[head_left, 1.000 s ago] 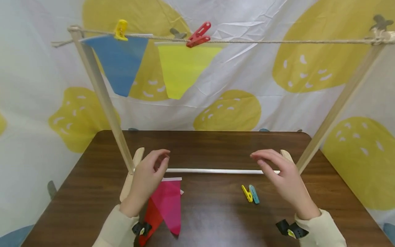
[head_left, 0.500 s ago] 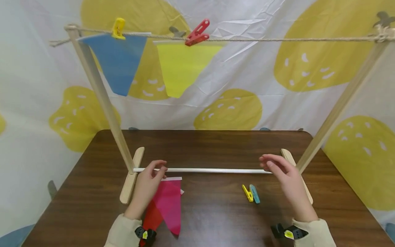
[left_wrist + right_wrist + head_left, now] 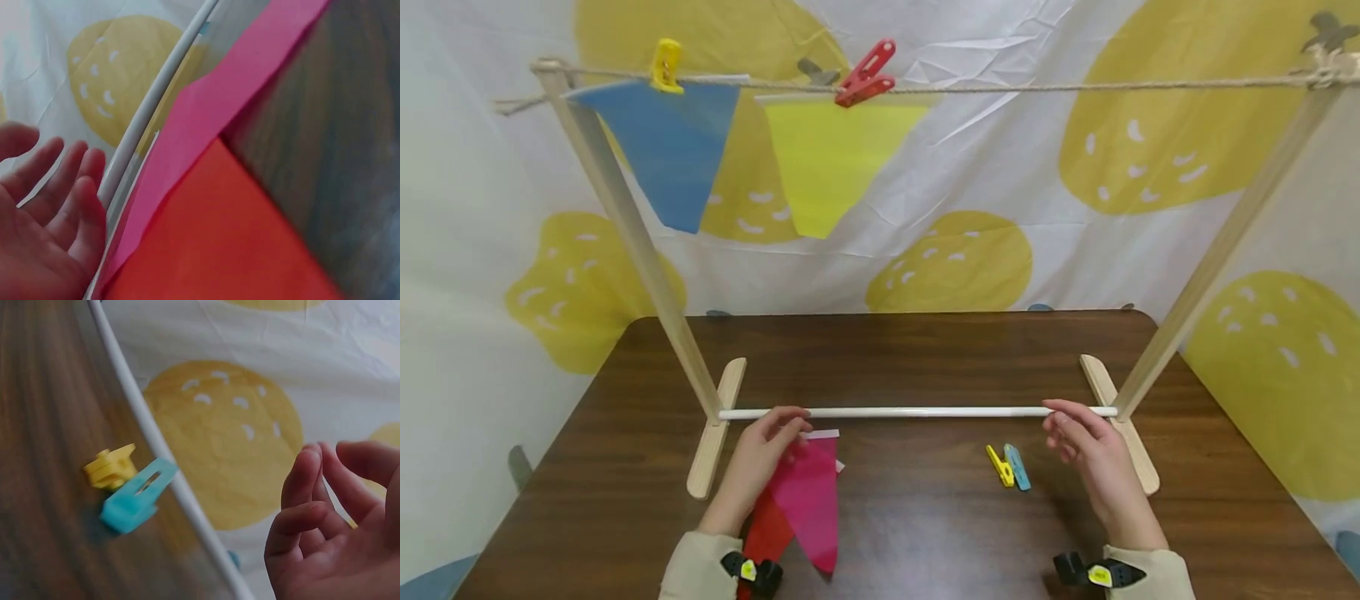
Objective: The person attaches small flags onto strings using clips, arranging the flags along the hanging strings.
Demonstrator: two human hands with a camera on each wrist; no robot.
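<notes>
The left hand (image 3: 760, 454) hovers just in front of the white rod (image 3: 917, 412), fingers relaxed and gripping nothing, directly over the top edge of the pink flag (image 3: 808, 496), which lies on the table (image 3: 925, 358) on the near side of the rod and overlaps a red flag (image 3: 767, 533). The right hand (image 3: 1090, 458) is also released, fingers loosely curled and empty, near the right end of the rod. The 2 clips, a yellow clip (image 3: 998, 468) and a teal clip (image 3: 1018, 468), lie touching each other just in front of the rod, left of that hand.

Judging from here, the 2 overlapped flags could come up together if the fingers catch both edges, and a hand could knock the rod and shake the frame.

The head view alone shows the blue flag (image 3: 658, 150) and yellow flag (image 3: 823, 158) pegged on the string (image 3: 1075, 85) above the rod. The left wrist view shows the pink sheet's edge running close beside the rod, the fingers (image 3: 69, 187) clear of it. The right wrist view shows the clips' jaws, and the empty palm.
</notes>
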